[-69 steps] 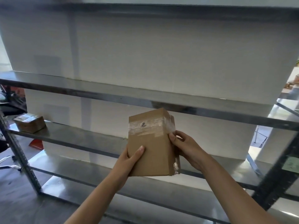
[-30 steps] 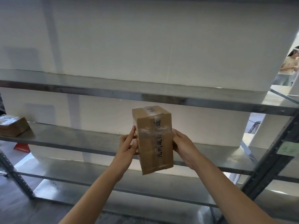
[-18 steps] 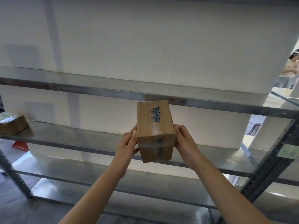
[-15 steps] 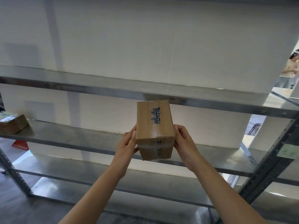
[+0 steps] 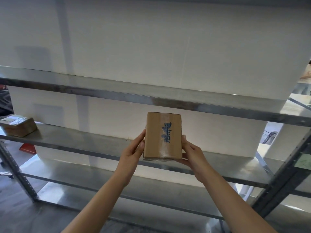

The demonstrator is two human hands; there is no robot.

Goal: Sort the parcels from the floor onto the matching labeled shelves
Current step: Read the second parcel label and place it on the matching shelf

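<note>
I hold a small brown cardboard parcel (image 5: 163,137) in front of the metal shelving, level with the middle shelf (image 5: 80,140). Its broad face is turned toward me and shows blue handwritten characters under clear tape. My left hand (image 5: 133,151) presses its left side and my right hand (image 5: 191,153) cups its right side and lower corner. The parcel hangs in the air, touching no shelf. A second taped brown parcel (image 5: 18,126) lies on the middle shelf at the far left.
An upper shelf (image 5: 117,93) runs just above the held parcel and a lower shelf (image 5: 87,177) below it. Dark uprights stand at left (image 5: 16,170) and right (image 5: 286,179), the right one bearing a green label (image 5: 303,163). White panels back the rack. A person stands at far right (image 5: 307,76).
I have turned the parcel in my hands, so its narrow taped end tipped away and the face with blue writing now points at me. It stays at the same height.
</note>
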